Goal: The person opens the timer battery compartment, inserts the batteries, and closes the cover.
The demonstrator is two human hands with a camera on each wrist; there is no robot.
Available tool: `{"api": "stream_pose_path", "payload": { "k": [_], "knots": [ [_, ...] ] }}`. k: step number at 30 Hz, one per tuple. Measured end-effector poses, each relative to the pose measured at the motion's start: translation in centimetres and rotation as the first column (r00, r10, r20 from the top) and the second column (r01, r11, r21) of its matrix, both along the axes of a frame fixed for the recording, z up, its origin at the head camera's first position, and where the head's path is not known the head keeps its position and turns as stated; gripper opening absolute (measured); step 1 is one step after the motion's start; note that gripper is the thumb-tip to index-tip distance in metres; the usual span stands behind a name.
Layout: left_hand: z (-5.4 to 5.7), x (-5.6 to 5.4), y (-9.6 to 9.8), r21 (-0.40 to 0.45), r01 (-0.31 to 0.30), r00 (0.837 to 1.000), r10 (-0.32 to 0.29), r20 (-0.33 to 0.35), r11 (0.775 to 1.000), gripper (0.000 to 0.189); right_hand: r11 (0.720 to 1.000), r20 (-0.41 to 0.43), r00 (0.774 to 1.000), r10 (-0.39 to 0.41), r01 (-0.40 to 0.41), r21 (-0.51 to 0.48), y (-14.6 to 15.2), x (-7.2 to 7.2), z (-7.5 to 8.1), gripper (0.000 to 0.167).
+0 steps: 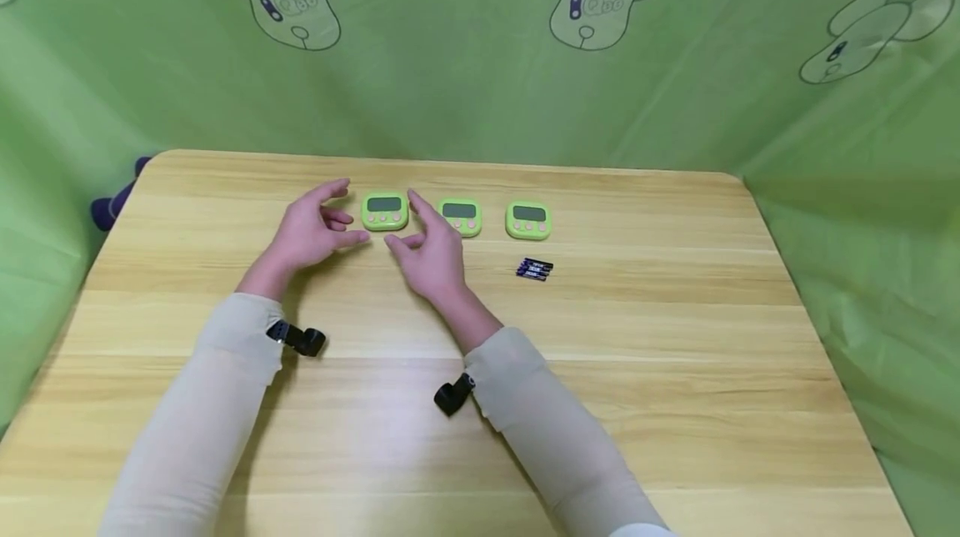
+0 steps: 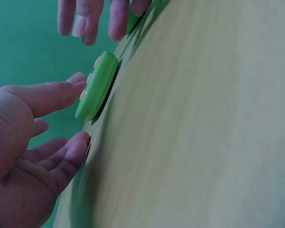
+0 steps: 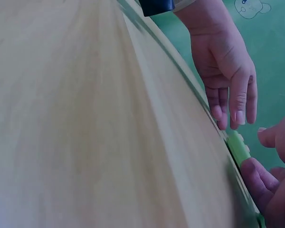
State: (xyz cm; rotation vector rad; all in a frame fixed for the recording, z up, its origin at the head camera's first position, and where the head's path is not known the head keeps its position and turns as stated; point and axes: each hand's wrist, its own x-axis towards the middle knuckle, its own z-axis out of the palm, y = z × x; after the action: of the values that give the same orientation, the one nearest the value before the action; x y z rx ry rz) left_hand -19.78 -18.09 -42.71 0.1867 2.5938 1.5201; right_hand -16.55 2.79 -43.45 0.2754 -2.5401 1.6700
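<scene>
A green digital timer [image 1: 385, 211] with a grey screen and pink buttons lies face up, leftmost in a row of three. At its left side is my left hand [image 1: 303, 230], fingers spread and holding nothing. My right hand [image 1: 437, 260] hovers at its right side, thumb and forefinger parted. In the left wrist view, the left thumb [image 2: 57, 96] comes close to the button side of that timer [image 2: 99, 88]. The middle timer [image 1: 461, 218] is partly covered by the right hand. To the right lies the third timer [image 1: 528, 220], also face up.
Several dark batteries [image 1: 535, 269] lie side by side below the third timer. The wooden table [image 1: 675, 337] has its far edge just behind the timers. A green curtain [image 1: 450, 87] with printed animal heads hangs around it.
</scene>
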Motion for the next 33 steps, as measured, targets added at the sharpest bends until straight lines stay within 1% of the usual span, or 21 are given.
{"api": "stream_pose_path", "payload": {
  "k": [2, 5, 11, 14, 18, 21, 28, 30, 33],
  "knots": [
    [-0.1, -0.2, 0.0, 0.031, 0.009, 1.000, -0.010, 0.029, 0.999, 0.090, 1.000, 0.025, 1.000, -0.009, 0.009, 0.002, -0.3, -0.2, -0.3, 0.073],
    [-0.3, -0.4, 0.0, 0.065, 0.010, 0.999, -0.013, 0.049, 0.998, 0.084, 0.999, 0.043, 0.999, -0.030, 0.029, 0.030, -0.6, -0.4, -0.6, 0.070],
    [-0.7, -0.8, 0.3, 0.099, 0.025, 0.998, -0.030, 0.053, 0.995, 0.071, 0.989, 0.069, 0.992, -0.107, 0.099, 0.106, -1.1, -0.8, -0.8, 0.062],
    [-0.8, -0.9, 0.4, 0.087, 0.023, 0.999, -0.027, 0.042, 0.996, 0.063, 0.981, 0.078, 0.987, -0.138, 0.126, 0.147, -1.3, -0.9, -0.9, 0.058],
    [-1.1, -0.9, 0.5, 0.012, 0.013, 1.000, -0.014, 0.011, 1.000, 0.053, 0.970, 0.077, 0.985, -0.155, 0.138, 0.200, -1.6, -1.0, -1.0, 0.052],
    [-1.2, -0.9, 0.7, -0.034, 0.010, 1.000, -0.010, -0.013, 0.999, 0.050, 0.962, 0.072, 0.983, -0.170, 0.150, 0.226, -1.8, -1.0, -1.1, 0.049],
    [-1.2, -0.7, 0.9, -0.027, -0.006, 1.000, 0.006, -0.010, 1.000, 0.049, 0.946, 0.043, 0.971, -0.233, 0.217, 0.242, -2.0, -1.1, -1.4, 0.045],
    [-1.2, -0.6, 1.0, -0.010, -0.011, 1.000, 0.011, -0.006, 1.000, 0.050, 0.944, 0.034, 0.968, -0.248, 0.233, 0.235, -2.0, -1.1, -1.5, 0.044],
    [-1.2, -0.3, 1.0, 0.040, -0.031, 1.000, 0.030, 0.006, 0.999, 0.051, 0.946, 0.036, 0.965, -0.261, 0.248, 0.209, -2.0, -1.1, -1.6, 0.044]
  ]
}}
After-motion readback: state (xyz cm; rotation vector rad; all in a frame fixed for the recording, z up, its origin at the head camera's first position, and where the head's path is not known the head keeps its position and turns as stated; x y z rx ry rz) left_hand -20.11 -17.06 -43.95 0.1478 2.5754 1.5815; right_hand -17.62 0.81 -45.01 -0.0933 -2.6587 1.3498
